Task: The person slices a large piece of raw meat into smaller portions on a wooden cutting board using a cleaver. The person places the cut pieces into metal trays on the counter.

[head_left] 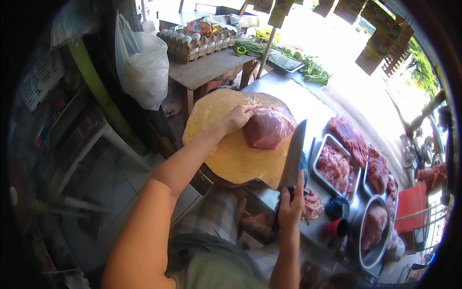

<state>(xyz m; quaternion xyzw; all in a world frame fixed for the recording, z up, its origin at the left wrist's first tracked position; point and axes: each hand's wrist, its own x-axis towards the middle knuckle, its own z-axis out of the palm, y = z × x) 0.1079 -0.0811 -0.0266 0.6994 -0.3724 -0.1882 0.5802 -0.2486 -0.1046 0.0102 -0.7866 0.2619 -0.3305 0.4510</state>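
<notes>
A large piece of raw red meat (270,129) lies toward the far right part of a round wooden chopping block (216,154). My left hand (239,118) grips the meat's left edge, its fingers partly hidden against it. In my right hand (290,208) is a big kitchen knife (294,156), held by its dark handle. The broad blade points up and away over the block's right edge, apart from the meat. Just right of that hand, a small heap of cut meat (312,207) lies on the metal table.
On the metal table (308,98) at right are a tray of meat pieces (334,166), a meat slab (347,139) and a metal basin (364,253) holding meat. Egg trays (197,45) stand on a wooden table at the back. A white plastic bag (144,72) hangs at left.
</notes>
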